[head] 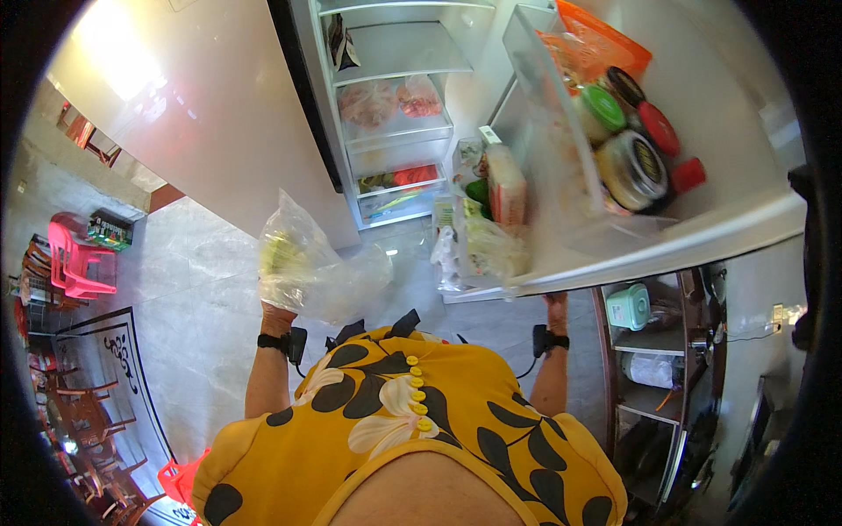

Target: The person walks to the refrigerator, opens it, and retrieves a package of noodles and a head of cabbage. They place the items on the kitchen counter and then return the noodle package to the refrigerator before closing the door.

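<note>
My left hand [279, 313] holds up a clear plastic bag [329, 279] with something yellow-green, like a vegetable, inside. The bag covers most of the fingers. At the lower edge of the swung-out refrigerator door [710, 243] is my right hand [556, 302]; the door hides its fingers, so its grip cannot be made out. Jars [631, 169] with green, red and dark lids stand in the upper door bin beside an orange packet [605, 46]. A lower door bin holds a bagged item [490, 246] and a white-and-red package [506, 187].
Inside the refrigerator, bags of pinkish food [368, 104] rest on a shelf above drawers [401, 187]. Another closed door panel [197, 98] rises on the left. A wooden shelf unit [648, 342] stands at right, a pink plastic chair [72, 260] far left. Grey tiles [191, 263] cover the floor.
</note>
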Demonstrator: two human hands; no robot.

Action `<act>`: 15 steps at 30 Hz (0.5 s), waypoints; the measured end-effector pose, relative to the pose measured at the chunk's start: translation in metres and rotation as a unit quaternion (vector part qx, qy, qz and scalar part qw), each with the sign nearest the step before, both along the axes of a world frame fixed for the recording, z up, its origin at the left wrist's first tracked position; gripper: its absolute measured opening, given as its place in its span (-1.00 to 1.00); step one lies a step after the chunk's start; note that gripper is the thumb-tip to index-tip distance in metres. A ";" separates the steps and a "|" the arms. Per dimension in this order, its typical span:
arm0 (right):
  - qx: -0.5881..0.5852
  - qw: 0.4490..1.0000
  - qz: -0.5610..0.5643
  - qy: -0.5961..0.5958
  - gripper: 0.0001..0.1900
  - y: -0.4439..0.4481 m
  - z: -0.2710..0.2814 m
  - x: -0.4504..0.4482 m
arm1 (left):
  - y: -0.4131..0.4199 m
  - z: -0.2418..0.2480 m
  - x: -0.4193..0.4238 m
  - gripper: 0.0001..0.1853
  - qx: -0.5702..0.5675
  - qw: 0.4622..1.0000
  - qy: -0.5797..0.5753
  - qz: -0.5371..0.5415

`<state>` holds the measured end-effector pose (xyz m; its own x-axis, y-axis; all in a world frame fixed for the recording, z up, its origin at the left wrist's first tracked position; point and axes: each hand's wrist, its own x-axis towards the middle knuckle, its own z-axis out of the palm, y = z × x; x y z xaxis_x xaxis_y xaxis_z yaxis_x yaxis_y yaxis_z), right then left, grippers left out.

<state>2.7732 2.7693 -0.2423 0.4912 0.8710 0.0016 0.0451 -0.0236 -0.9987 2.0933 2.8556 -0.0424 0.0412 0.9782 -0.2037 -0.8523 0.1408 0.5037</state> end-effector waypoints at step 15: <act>-0.127 0.829 0.220 -0.498 -0.53 0.147 0.173 -0.317 | 0.026 0.006 -0.059 -0.61 0.031 0.995 0.083 -0.040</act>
